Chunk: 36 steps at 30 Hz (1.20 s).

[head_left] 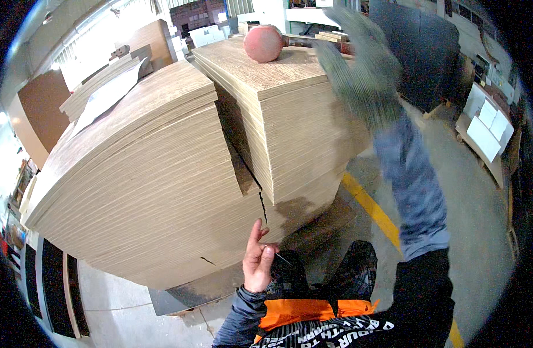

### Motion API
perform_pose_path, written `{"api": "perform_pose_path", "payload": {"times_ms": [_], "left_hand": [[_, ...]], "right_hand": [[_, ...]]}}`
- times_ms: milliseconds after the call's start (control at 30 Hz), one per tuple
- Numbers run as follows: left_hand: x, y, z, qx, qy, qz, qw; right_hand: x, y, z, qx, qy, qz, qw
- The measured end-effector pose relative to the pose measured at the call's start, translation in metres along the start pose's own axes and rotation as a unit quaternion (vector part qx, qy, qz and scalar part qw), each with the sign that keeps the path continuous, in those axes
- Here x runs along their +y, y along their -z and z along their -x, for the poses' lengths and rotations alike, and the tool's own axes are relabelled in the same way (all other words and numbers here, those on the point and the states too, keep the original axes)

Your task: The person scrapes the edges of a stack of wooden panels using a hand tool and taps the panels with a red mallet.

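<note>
My bare left hand (258,264) is low in front of the stacked boards, index finger pointing up. Its thumb and other fingers pinch a thin, pale sliver (283,256) whose kind I cannot make out. A mallet with a round red head (263,43) rests on top of the right-hand stack of wood-grained boards (307,127), its handle pointing right. Beside that handle, my gloved right hand (365,72) is blurred by motion, thumb and fingers apart. To the left stands a wider board stack (144,156). A dark gap separates the two stacks' upper parts.
A white sheet (107,95) lies on the left stack. The boards rest on a dark base (188,293) above the floor. A yellow floor line (371,206) runs along the right. Farther right stands a low stand with white panels (487,124); a large dark panel (414,52) is behind my right hand.
</note>
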<state>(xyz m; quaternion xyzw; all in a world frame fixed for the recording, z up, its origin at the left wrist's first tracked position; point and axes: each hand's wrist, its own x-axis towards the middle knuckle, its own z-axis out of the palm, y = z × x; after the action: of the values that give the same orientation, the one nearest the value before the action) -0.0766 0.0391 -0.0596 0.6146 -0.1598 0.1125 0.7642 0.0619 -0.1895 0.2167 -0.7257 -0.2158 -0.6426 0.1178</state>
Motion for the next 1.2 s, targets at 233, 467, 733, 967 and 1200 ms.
{"api": "perform_pose_path", "payload": {"times_ms": [233, 467, 733, 967, 1200], "left_hand": [[-0.001, 0.008, 0.015, -0.137, -0.025, -0.101, 0.985], [-0.013, 0.039, 0.038, -0.103, 0.028, -0.147, 0.983], [-0.008, 0.05, 0.003, -0.112, -0.08, -0.227, 0.964], [0.022, 0.041, -0.076, -0.24, -0.206, -0.355, 0.88], [0.019, 0.044, -0.096, -0.312, -0.227, -0.37, 0.845]], "right_hand": [[0.065, -0.079, -0.073, -0.489, 0.029, 0.127, 0.862], [-0.006, -0.018, -0.054, -0.293, -0.059, 0.161, 0.941], [-0.065, 0.082, 0.138, 0.032, -0.158, 0.042, 0.986], [-0.19, 0.058, 0.306, -0.194, -0.367, -0.114, 0.903], [-0.205, 0.036, 0.322, -0.278, -0.337, -0.09, 0.895]]}}
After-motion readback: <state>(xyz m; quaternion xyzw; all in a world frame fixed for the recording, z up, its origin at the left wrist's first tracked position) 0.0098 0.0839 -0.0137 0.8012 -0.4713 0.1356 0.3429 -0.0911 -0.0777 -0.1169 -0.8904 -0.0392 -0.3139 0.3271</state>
